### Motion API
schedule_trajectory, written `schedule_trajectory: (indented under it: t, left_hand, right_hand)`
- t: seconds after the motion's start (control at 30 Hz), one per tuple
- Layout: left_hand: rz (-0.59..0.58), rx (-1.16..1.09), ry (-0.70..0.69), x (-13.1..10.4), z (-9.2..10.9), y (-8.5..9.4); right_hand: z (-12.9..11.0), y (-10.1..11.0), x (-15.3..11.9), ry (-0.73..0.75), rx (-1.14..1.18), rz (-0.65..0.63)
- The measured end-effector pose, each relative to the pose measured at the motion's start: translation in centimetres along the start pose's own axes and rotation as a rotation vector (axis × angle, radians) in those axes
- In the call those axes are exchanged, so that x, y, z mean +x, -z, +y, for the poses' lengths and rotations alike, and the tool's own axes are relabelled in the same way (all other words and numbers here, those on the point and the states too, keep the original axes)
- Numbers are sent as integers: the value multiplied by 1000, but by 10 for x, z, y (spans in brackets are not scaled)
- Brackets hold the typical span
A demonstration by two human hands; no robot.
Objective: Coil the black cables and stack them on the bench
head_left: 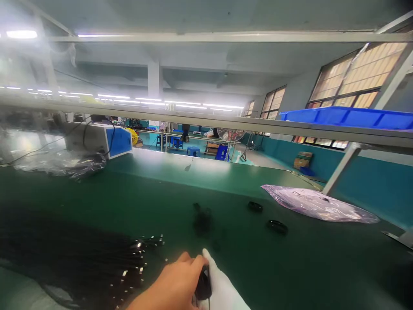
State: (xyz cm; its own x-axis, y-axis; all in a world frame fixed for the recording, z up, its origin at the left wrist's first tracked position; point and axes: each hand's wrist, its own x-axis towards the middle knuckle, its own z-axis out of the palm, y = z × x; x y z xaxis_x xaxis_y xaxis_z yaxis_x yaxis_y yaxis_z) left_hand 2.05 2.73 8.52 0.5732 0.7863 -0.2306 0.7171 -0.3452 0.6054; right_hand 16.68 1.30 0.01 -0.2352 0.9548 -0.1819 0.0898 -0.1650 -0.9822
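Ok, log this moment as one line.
left hand: grip on black object | right hand, white-gloved: same object | dark cables: table, left | two black pieces: table, right

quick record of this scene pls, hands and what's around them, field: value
left hand: bare, on black part
right hand: white-covered, on same part
table: green
loose pieces: far black piece, near black piece
left side: black cables, light tips
right side: plastic bag
dark patch: too blurred to tell

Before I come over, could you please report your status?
Left hand and right hand together on black part. Two loose black pieces ahead, to the right. Dark cable bundle at left.
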Motion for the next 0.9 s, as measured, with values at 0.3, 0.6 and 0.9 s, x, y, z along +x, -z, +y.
schedule_trajectory:
  t: [0.3, 0.6, 0.9]
  left_hand:
    - [-116, -374, -55, 17, -33, -11]
    - [81, -1059, -52, 2, -7, -3]
    - [370, -191, -295, 1, 6, -8]
  right_hand:
    - [-53, 4, -32, 124, -240, 111]
    - [-32, 13, -34, 75, 460, -104]
    - [-13, 10, -20, 46, 518, -243]
